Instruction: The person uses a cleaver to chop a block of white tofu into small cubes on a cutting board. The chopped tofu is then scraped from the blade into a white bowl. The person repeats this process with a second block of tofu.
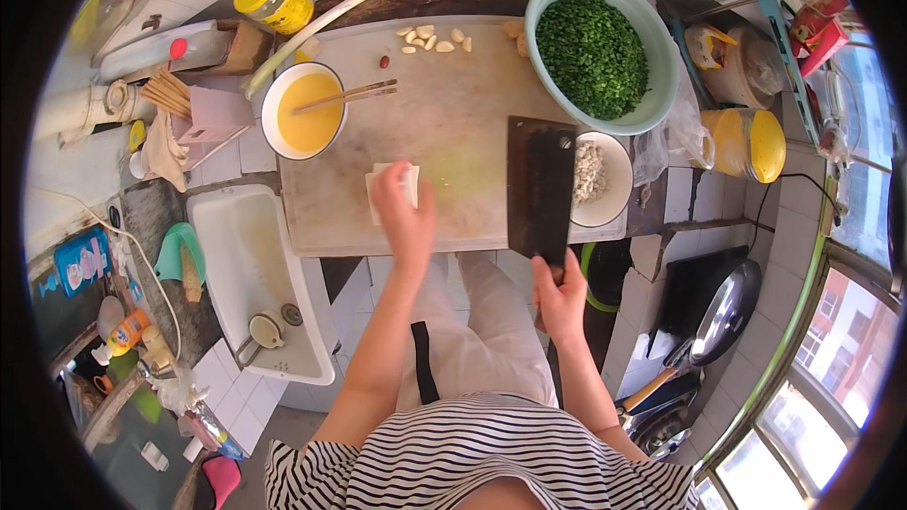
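Observation:
My right hand (560, 290) grips the handle of a dark-bladed cleaver (540, 184). Its blade lies over the right part of a large pale cutting board (340, 219) and overlaps the edge of a white bowl (615, 204) of chopped greyish-white food (588, 173). My left hand (402, 209), slightly blurred, is over a small stack of flat, square white slices (377, 209), perhaps tofu. The fingers hide part of the slices, and I cannot tell whether they grip them. A faint wet greenish patch marks the board between the hands.
Chopsticks (347, 95) rest in a bowl of beaten egg (301, 117). Garlic cloves (429, 39) and a small red item (384, 61) lie at the back. Chopped greens (592, 57) fill a large basin (666, 78). A long leek-like stalk (319, 32) slants back left; a sink (234, 248) is left.

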`<state>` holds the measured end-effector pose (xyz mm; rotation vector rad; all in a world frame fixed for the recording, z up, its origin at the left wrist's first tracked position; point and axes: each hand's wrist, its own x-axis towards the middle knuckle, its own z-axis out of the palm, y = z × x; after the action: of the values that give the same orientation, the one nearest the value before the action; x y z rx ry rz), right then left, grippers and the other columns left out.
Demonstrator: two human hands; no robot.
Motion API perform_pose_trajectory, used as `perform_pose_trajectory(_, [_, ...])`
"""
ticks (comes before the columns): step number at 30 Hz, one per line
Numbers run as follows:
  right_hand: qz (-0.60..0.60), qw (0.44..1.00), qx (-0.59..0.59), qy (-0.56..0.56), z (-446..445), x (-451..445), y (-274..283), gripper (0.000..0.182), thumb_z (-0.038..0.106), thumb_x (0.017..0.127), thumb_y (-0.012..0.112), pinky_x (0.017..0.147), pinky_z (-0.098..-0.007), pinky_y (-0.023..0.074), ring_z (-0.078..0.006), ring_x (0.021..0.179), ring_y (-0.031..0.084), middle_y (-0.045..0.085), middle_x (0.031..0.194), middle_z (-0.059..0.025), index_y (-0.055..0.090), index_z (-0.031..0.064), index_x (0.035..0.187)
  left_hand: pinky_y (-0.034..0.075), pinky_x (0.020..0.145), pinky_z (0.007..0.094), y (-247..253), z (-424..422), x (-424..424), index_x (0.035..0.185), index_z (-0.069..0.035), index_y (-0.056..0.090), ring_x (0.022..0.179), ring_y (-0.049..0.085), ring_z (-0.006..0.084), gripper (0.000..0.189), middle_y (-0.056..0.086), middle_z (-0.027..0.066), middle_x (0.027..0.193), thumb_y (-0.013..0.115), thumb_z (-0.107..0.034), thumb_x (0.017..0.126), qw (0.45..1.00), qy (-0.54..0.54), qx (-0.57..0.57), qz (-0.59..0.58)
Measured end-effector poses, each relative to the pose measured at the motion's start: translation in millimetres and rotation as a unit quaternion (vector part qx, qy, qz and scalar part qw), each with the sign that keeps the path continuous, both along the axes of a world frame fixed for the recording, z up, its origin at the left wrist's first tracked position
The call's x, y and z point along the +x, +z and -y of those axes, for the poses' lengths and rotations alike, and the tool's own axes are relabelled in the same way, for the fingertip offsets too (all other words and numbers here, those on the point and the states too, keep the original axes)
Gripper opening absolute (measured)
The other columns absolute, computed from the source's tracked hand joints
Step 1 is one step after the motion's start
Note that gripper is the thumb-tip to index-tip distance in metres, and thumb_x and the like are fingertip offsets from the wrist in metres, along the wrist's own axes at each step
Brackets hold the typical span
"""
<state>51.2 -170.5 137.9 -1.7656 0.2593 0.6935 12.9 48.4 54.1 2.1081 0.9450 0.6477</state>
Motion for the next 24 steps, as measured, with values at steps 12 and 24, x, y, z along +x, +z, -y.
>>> perform_pose_trajectory(12, [-0.067,0.989,-0.05,0.121,-52,-38,-46,0.019,0.015,0.093,0.063,0.051,-0.0289,0.0336,-0.0072,0.057,0.034,0.04,0.058,0.0003,0.055,-0.0008,0.099,0.038,0.101,0.0437,-30,-38,-46,0.129,-0.002,0.051,0.117,0.045,0.0322,0.049,0.052,0.0164,0.122,0.07,-0.02,0.087,0.983,0.086,-0.134,-0.088])
perform_pose_trajectory(24, [-0.049,0.986,-0.068,0.145,-57,-52,-69,0.018,0.016,0.095,0.062,0.044,-0.0273,0.0389,-0.0064,0.048,0.045,0.048,0.058,0.0013,0.056,-0.0005,0.1,0.044,0.099,0.037,-25,-33,-43,0.129,-0.001,0.055,0.114,0.055,0.0258,0.042,0.059,0.0146,0.123,0.065,-0.007,0.089,0.994,0.068,-0.077,-0.049])
